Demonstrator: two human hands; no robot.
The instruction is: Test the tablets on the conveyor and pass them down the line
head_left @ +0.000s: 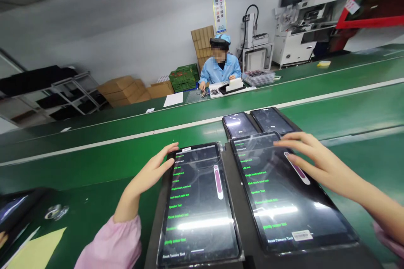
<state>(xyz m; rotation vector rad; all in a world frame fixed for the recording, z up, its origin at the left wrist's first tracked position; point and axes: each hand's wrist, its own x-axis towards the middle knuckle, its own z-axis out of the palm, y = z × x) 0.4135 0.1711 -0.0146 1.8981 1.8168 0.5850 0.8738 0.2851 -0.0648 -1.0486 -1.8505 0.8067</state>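
Note:
Two tablets lie side by side on a black padded tray [233,185], with lit dark screens that list tests in mostly green letters and show a purple slider. My left hand [154,168] rests at the upper left edge of the left tablet [198,222], fingers stretched out and holding nothing. Over the upper right of the right tablet [277,201] reaches my right hand [311,153], its fingers apart and near the slider; whether they touch the glass I cannot tell. Behind these lie two more tablets, one on the left [241,125] and one on the right [272,120], with dark screens.
Across the green bench [189,132] a person [220,69] in blue works with small parts. A white strip [132,136] runs along the bench. At left are a yellow sheet [44,250], a roll of clear tape [55,212] and another dark device [15,206], with someone's fingertips at the frame's edge.

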